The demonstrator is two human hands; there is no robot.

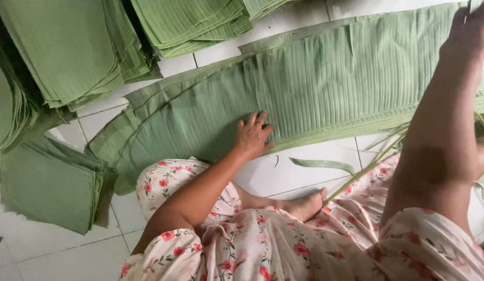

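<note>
Our left hand [252, 136] lies flat, fingers spread, on the long banana leaf [325, 83] that is stretched over the tiled floor [54, 250]. Our right hand [473, 28] pinches the far end of the leaf. We should press firmly and pull evenly, so the leaf does not tear.

Floor: I am looking down at white tiles [54, 250]. Lying on them: long banana leaves [314, 83] stretching left to right; cut leaf stacks [60, 47] far left; another stack [49, 182] near left; a loose leaf strip [322, 164] near right.
</note>
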